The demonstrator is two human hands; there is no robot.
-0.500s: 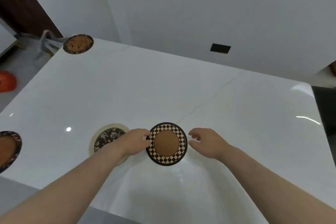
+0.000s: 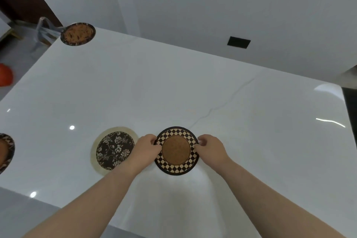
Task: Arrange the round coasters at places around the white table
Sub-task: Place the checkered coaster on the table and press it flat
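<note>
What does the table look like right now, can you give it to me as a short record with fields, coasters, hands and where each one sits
surface: white table, glossy
checkered coaster: near edge, centre, cork middle
left hand: fingers on the checkered coaster's left rim
right hand: fingers on its right rim
floral coaster: just left of the checkered one, black with pale flowers
far-left corner coaster: brown centre, dark rim, overhangs the corner
left-edge coaster: partly out of frame
coasters in view: four
</note>
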